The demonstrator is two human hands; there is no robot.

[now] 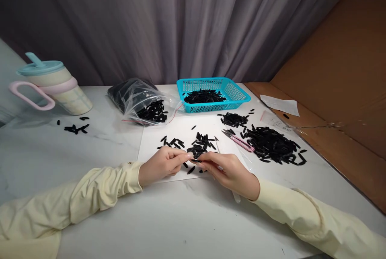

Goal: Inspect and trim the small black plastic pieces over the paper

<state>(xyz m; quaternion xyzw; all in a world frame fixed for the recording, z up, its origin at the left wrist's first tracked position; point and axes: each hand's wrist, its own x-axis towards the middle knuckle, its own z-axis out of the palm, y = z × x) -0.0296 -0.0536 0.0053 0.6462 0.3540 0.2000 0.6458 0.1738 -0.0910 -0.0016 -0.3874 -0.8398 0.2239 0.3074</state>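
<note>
Between my two hands is a small, elongated black piece [196, 161], its kind too small to make out. My left hand [164, 163] is closed in a pinch at the piece's left end. From the other side, the thumb and fingers of my right hand [227, 170] pinch it as well. Both hands are just above a white sheet [150, 134], where more loose black pieces [200, 142] lie scattered behind the fingertips. Pink-handled thread snips [241, 141] rest to the right, beside a large heap of black pieces [273, 144].
A blue perforated basket [205, 108] holding black pieces stands at the back. Left of it lies a clear zip bag [129, 98], partly filled with them. A lidded tumbler [64, 90] stands far left. Cardboard [340, 62] walls the right side, with a paper slip [280, 105] near it.
</note>
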